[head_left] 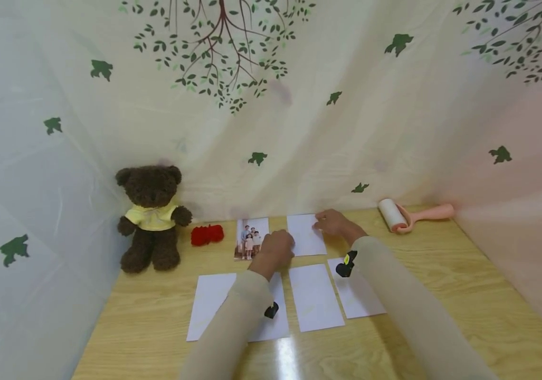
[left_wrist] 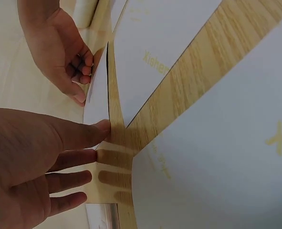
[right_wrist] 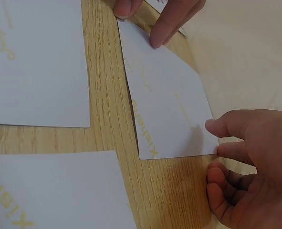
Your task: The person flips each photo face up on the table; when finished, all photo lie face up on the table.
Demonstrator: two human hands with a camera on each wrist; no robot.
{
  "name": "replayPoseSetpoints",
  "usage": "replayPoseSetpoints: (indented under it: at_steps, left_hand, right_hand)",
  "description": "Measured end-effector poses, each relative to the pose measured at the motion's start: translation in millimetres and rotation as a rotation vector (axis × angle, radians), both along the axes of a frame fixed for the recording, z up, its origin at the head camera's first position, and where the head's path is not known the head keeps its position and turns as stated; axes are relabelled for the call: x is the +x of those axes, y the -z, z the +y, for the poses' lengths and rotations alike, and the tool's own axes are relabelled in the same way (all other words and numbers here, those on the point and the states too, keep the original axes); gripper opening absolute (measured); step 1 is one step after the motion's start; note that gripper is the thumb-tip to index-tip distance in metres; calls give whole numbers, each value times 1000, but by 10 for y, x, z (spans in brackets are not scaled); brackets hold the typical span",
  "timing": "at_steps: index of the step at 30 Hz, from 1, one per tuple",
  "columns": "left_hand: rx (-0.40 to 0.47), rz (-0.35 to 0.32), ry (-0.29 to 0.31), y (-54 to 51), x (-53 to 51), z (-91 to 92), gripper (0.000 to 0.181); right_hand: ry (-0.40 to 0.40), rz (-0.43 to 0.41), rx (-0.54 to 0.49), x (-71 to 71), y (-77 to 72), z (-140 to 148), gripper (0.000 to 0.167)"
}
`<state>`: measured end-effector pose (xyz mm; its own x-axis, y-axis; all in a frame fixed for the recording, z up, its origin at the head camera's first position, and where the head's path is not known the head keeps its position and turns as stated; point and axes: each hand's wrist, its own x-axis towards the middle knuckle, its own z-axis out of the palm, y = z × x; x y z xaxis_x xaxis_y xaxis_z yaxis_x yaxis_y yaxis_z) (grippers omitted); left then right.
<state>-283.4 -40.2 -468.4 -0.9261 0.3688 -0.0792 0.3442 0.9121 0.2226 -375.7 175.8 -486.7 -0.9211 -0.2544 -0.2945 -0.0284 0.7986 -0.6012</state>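
A blank-backed white card (head_left: pixel 307 237) lies in the back row, right of a family photo (head_left: pixel 244 248). My left hand (head_left: pixel 277 249) pinches its left edge, thumb and forefinger at the near corner in the left wrist view, with the other fingers spread. At the far right corner, my right hand (head_left: pixel 334 222) holds the same card (right_wrist: pixel 169 105) between thumb and forefinger; its remaining fingers are curled in the right wrist view. Faint yellow lettering shows on the card's face. The photo stays untouched beside my left hand (left_wrist: pixel 31 167).
Several white cards (head_left: pixel 316 298) form a front row, partly under my forearms. A brown teddy bear (head_left: pixel 152 216) in a yellow top sits at the left, beside a red bundle (head_left: pixel 207 235). A pink-handled lint roller (head_left: pixel 393 215) lies back right. Patterned cloth (head_left: pixel 318 132) hangs behind.
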Motion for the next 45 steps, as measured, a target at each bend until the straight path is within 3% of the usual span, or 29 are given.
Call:
replayPoseSetpoints:
  at_steps: [7, 12, 16, 21, 23, 26, 30, 33, 38, 42, 45]
  left_hand:
    - [-4, -17, -7, 62, -47, -1, 22]
    - [3, -18, 0, 72, -41, -8, 11]
    - [-10, -4, 19, 59, -57, -23, 13]
    - [-6, -26, 32, 39, -69, -47, 17]
    - [16, -61, 13, 29, -59, -46, 12]
    - [44, -110, -30, 13, -35, -21, 22]
    - [34, -83, -82, 15, -20, 67, 34]
    - [130, -37, -125, 3, -32, 171, 45]
    - [377, -45, -170, -103, -36, 272, 54]
    - [413, -42, -206, -166, -46, 263, 53]
    - [492, -58, -221, -165, -76, 231, 49]
  right_hand:
    - [-18, 22, -31, -22, 52, -24, 51]
    - [-7, 24, -103, -57, 53, -22, 48]
    - [33, 13, -174, -71, 23, -34, 50]
    - [156, -31, -332, -28, -17, -55, 57]
    - [211, -40, -387, 0, -37, -62, 64]
    - [259, -39, -439, 37, -55, -80, 67]
    - [264, -2, -478, 104, -110, -112, 57]
    - [277, 6, -528, 154, -182, -129, 51]
    - [296, -18, -649, 198, -274, -203, 51]
    - [261, -37, -727, 217, -327, -263, 46]
    - [244, -43, -741, 227, -354, -270, 45]
